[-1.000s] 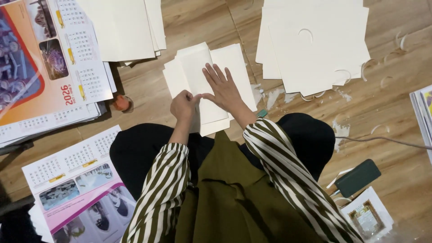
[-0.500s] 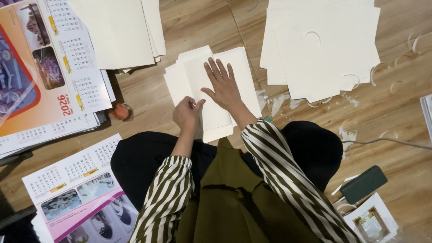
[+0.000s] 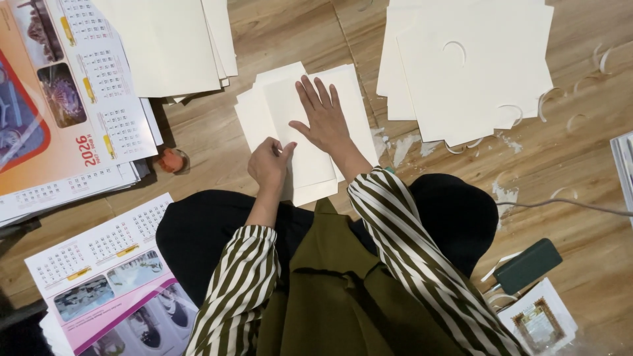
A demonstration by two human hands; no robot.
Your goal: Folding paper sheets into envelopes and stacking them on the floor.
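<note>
Wooden floor, paper trimmings scattered toward its right edge. Small stack of cream sheets (image 3: pixel 310 132) lies mid-floor before the person's knees. Right hand (image 3: pixel 324 118) pressed flat, fingers spread, gripping nothing. Left hand (image 3: pixel 268 165) curled, pinching the stack's near-left edge. Risk: sheets already fanned; uneven pressure could skew them further, toward the larger cream pile (image 3: pixel 468 66).

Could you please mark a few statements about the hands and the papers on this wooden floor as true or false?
1. The right hand lies flat, fingers spread, on the small stack of cream sheets. True.
2. The left hand holds a pair of scissors. False: it grips the stack's near edge.
3. Calendar pages lie to the person's left. True.
4. The dark phone lies on the cream stack. False: it lies on the floor, at the person's right.
</note>
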